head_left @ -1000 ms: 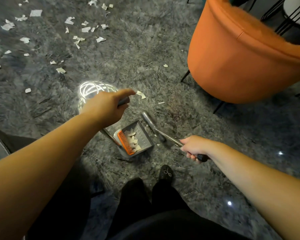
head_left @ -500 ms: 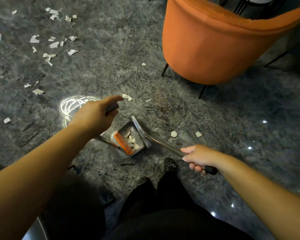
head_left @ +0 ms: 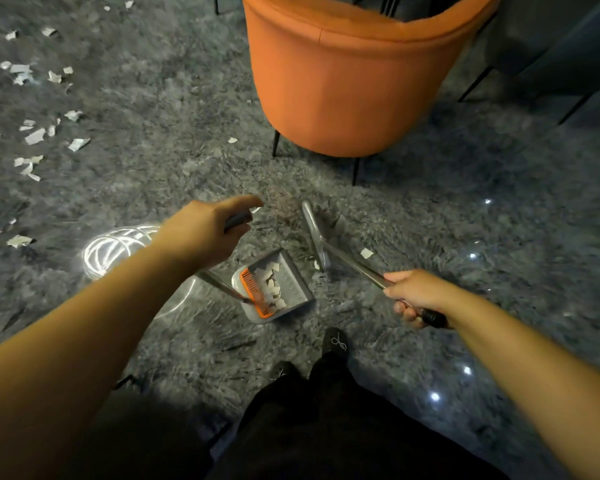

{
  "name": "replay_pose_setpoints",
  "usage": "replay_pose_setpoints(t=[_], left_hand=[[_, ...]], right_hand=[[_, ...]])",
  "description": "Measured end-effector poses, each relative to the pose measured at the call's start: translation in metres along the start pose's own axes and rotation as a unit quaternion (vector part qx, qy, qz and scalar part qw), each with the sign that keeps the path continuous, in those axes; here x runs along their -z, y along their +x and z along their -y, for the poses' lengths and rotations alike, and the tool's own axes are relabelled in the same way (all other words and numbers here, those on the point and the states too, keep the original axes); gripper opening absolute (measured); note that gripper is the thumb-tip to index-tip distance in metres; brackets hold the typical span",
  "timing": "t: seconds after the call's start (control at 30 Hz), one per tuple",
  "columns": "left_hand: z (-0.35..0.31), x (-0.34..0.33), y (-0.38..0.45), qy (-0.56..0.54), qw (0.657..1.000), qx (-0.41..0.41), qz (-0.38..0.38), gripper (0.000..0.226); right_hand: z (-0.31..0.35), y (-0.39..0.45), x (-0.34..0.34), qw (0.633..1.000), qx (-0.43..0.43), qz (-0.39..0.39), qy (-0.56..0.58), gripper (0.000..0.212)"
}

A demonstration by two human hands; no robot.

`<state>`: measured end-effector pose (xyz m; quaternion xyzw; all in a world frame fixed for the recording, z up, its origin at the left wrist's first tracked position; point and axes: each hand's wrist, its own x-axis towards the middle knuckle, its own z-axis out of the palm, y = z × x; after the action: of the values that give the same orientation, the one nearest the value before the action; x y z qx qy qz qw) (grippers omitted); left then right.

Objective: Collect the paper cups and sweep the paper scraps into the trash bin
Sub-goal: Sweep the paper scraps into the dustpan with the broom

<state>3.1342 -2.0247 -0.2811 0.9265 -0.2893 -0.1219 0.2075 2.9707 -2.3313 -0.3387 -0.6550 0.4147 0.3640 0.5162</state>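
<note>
Scrap of white paper [head_left: 367,252] lies just right of the grey broom head [head_left: 314,233]; right hand [head_left: 418,296] grasps its handle, left hand [head_left: 201,233] grasps the grey dustpan [head_left: 291,289] handle, pan left.

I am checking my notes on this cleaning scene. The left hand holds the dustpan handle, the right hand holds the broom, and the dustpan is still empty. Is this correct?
Not fully. The head view shows the dustpan is not empty: white paper scraps already lie inside it, beside its orange comb. The rest stands: the left hand holds the dustpan handle and the right hand holds the broom.
</note>
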Motion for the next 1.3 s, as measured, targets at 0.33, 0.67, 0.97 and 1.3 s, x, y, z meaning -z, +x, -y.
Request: replay_pose_setpoints(t=[0.33, 0.67, 0.97, 1.3], left_hand=[[-0.046, -0.026, 0.056, 0.017, 0.999, -0.004, 0.04, 0.044], [-0.067, -0.031, 0.088, 0.033, 0.999, 0.0, 0.04, 0.043], [-0.065, -0.034, 0.088, 0.04, 0.999, -0.02, 0.02, 0.044], [-0.065, -0.037, 0.083, 0.035, 0.999, -0.02, 0.019, 0.043]], right_hand=[[-0.019, 0.012, 0.084, 0.997, -0.036, -0.063, 0.024, 0.054], [-0.033, 0.044, 0.116, 0.995, -0.066, -0.079, 0.009, 0.054], [-0.023, 0.046, 0.09, 0.995, -0.05, -0.013, -0.089, 0.057], [-0.011, 0.021, 0.037, 0.984, -0.03, 0.098, -0.146, 0.053]])
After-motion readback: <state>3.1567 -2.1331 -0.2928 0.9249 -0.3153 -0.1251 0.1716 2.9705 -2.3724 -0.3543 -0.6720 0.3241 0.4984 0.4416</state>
